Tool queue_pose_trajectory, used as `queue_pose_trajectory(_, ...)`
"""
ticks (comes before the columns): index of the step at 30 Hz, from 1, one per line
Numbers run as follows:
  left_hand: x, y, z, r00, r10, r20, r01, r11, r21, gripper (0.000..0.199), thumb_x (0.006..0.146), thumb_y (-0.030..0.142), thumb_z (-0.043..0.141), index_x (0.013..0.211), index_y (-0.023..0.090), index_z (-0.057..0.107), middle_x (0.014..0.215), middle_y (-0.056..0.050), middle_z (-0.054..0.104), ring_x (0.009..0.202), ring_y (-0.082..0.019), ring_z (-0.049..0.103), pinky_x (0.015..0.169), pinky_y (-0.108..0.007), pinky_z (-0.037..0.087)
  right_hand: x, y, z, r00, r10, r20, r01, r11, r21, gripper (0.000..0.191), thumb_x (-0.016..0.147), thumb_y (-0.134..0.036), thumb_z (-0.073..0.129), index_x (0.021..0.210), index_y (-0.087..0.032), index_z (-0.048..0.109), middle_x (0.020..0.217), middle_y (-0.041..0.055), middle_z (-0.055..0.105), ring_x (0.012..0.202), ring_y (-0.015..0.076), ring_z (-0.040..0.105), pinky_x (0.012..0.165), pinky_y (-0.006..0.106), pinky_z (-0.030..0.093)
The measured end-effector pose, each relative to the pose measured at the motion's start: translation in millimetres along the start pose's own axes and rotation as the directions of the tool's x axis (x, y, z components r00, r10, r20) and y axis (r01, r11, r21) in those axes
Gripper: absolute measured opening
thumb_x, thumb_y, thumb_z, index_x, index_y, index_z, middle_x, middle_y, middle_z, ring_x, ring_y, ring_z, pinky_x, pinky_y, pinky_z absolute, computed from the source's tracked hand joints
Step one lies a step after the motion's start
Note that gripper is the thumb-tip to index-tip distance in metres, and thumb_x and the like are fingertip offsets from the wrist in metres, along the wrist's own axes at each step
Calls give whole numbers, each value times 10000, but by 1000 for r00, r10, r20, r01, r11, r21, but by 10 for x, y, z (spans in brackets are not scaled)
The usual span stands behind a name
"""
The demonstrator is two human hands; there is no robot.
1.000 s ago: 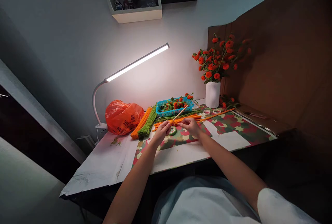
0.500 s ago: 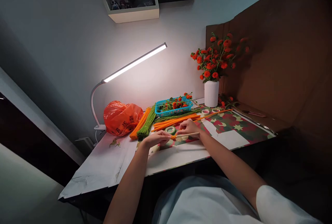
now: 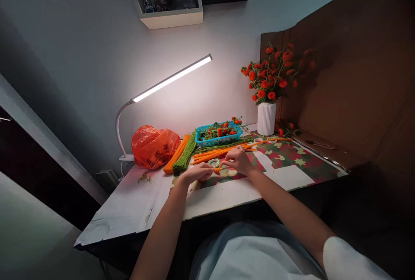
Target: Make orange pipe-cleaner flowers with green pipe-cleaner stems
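My left hand (image 3: 198,172) is closed, its thumb and fingertips pinching a small wound orange pipe cleaner (image 3: 217,169) above the table's front part. My right hand (image 3: 239,161) meets it from the other side, fingertips closed at the orange piece; the exact grip is too small to make out. Just behind the fingers lies a roll of pale green tape (image 3: 213,163). Beyond it are loose orange pipe cleaners (image 3: 209,156), partly hidden by my right hand.
Bundles of orange and green pipe cleaners (image 3: 185,155) lie beside an orange plastic bag (image 3: 152,148). A blue basket (image 3: 220,142) holds orange flowers. At the back right stands a white ribbed vase (image 3: 266,119) of flowers. A lit lamp (image 3: 173,78) arches overhead; cardboard (image 3: 343,81) walls the right side.
The pale thin stick that ran from the orange coil to my right hand no longer shows. My right fingers have come closer to the coil. The view has shifted slightly.
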State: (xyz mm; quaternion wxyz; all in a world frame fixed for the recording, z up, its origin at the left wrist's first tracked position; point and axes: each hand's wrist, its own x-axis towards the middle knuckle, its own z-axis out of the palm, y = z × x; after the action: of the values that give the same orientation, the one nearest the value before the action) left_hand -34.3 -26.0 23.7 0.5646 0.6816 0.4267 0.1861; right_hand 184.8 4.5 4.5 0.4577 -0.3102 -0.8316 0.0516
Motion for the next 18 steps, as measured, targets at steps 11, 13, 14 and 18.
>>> queue_pose_trajectory(11,158,8,251,847,439,-298,-200,784,587,269,895,336,407,831,166,606,753,-12,593,722,-156,518,683,-263,383,-23,-56,26,994,-39,-106,36,999,-34,423,904,-441,513,591,-175,615,598,4,642,589,116,500,736,313,261)
queue_pose_trajectory(13,193,-15,251,801,456,-388,-166,792,588,258,886,323,410,828,160,601,728,-15,582,681,-154,506,660,-265,373,-23,-76,17,994,-17,-110,18,1000,13,401,893,-430,532,595,-177,621,597,6,638,595,119,505,740,314,273)
queue_pose_trajectory(14,209,-26,243,773,465,-432,-171,808,564,260,882,337,419,828,158,599,715,-14,572,662,-150,495,644,-263,368,-20,-85,14,994,1,-109,3,999,38,395,888,-425,536,591,-177,617,587,6,627,588,120,497,741,315,282)
queue_pose_trajectory(18,225,-29,198,751,419,-510,-334,908,252,366,844,502,475,848,152,583,580,39,429,512,-97,357,505,-225,288,5,-84,8,989,145,-33,-132,957,258,401,844,-457,552,561,-173,577,534,-5,540,539,116,440,643,291,328)
